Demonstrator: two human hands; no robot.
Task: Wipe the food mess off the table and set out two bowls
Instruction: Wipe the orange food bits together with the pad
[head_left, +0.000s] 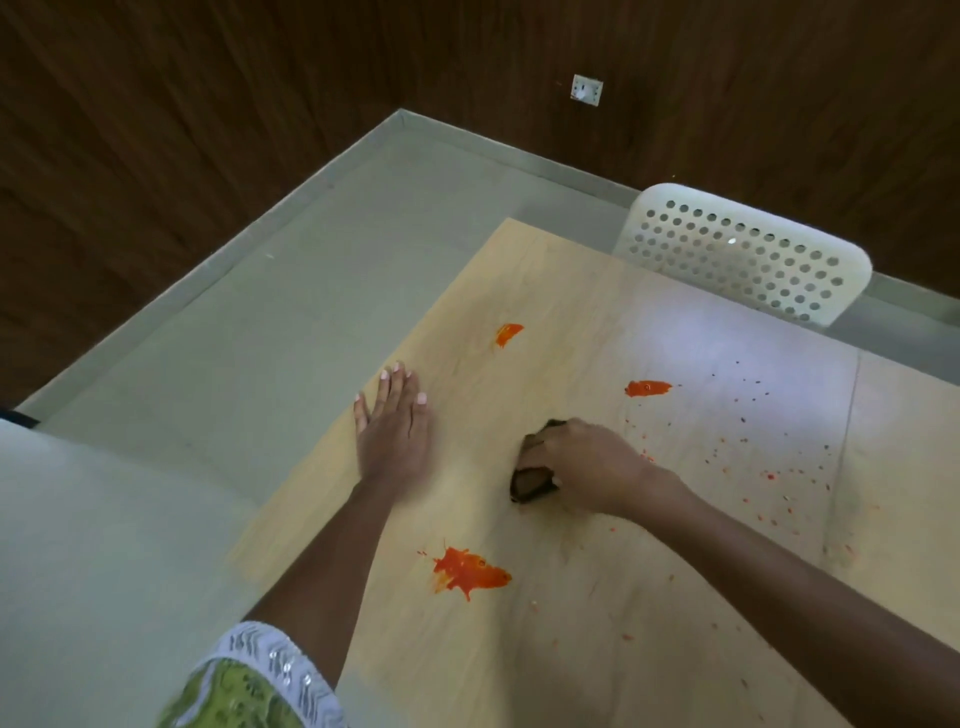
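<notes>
I see my right hand (582, 462) bunching a dark cloth (530, 480), likely soft and light, on the table (597, 649) between orange smears (470, 571), my left hand (395, 426) pressed flat alongside.

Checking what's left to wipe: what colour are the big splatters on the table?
Bright orange-red, clearest in the head view: the largest splatter lies near the table edge.

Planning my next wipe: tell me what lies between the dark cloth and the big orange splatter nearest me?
Head view: only bare light wood table lies between dark cloth and big orange splatter.
</notes>
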